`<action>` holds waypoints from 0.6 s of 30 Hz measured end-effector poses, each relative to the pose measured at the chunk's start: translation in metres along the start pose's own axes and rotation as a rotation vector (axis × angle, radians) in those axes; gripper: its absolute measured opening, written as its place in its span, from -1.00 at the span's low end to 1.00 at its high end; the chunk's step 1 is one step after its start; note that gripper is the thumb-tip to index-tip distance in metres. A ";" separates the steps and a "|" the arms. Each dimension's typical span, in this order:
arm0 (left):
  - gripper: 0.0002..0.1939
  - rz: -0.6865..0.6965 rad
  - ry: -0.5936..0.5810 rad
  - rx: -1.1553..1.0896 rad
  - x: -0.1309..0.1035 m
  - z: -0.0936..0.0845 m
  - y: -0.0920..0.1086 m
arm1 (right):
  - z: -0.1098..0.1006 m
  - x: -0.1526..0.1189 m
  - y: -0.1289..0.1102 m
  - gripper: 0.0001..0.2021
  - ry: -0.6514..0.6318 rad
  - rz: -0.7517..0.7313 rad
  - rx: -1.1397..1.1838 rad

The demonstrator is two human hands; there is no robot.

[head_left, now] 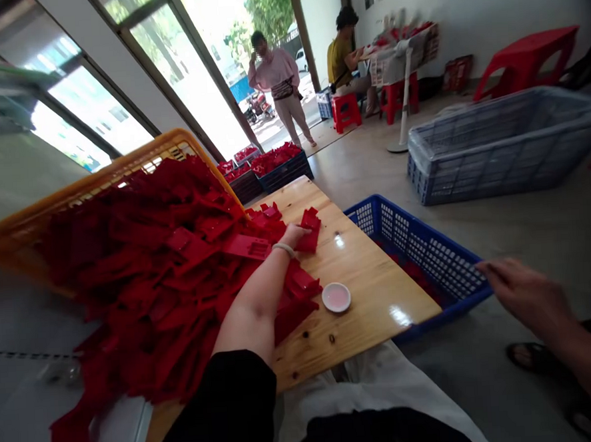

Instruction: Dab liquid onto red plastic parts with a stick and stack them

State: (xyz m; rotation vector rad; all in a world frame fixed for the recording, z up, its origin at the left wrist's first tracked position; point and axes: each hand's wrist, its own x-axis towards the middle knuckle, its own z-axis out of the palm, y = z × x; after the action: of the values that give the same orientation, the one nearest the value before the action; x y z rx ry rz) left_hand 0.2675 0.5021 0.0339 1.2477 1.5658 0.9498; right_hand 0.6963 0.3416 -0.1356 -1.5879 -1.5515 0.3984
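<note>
My left hand (pixel 295 236) is closed on a flat red folded piece (pixel 310 231) above the wooden tabletop (pixel 358 270). A large heap of similar red pieces (pixel 179 288), some with cut-out slots, lies left of my forearm and spills from a tipped orange crate (pixel 180 136). A small round white dish (pixel 336 298) with something pale pink inside stands right of the heap. My right hand (pixel 530 293), somewhat blurred, is at the far right by the rim of a blue basket (pixel 427 246). Its fingers look curled together, with nothing visible in them.
Red pieces lie inside the blue basket beside the table. A large grey-blue crate (pixel 502 162) stands behind it. Dark crates (pixel 285 171) of red pieces stand past the table. One person (pixel 279 82) stands at the doorway; another (pixel 346 61) sits at a table. Sandalled feet (pixel 529 357) show at right.
</note>
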 end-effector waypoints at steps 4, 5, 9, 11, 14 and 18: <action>-0.65 -0.053 0.098 -0.189 -0.006 -0.016 0.018 | -0.025 0.002 -0.092 -0.65 0.042 0.010 0.198; -0.65 -0.039 0.113 -0.242 -0.013 -0.022 0.024 | -0.021 -0.001 -0.113 -0.66 -0.005 -0.007 0.261; -0.58 -0.004 0.109 -0.425 -0.079 -0.045 0.043 | 0.013 -0.011 -0.175 -0.59 -0.270 -0.115 0.461; -0.54 -0.050 0.044 -0.568 -0.129 -0.054 0.044 | 0.032 -0.013 -0.193 -0.55 -0.343 -0.154 0.496; -0.53 -0.207 -0.049 -0.754 -0.200 -0.063 0.033 | 0.057 -0.012 -0.208 -0.54 -0.373 -0.186 0.488; -0.35 -0.297 -0.017 -0.854 -0.256 -0.068 0.005 | 0.078 -0.015 -0.217 -0.54 -0.392 -0.210 0.446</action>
State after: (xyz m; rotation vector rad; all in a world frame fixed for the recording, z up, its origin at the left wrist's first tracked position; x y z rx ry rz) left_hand 0.2280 0.2503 0.1049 0.4090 1.0804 1.2121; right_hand 0.4947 0.3248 -0.0246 -1.0308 -1.7465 0.9083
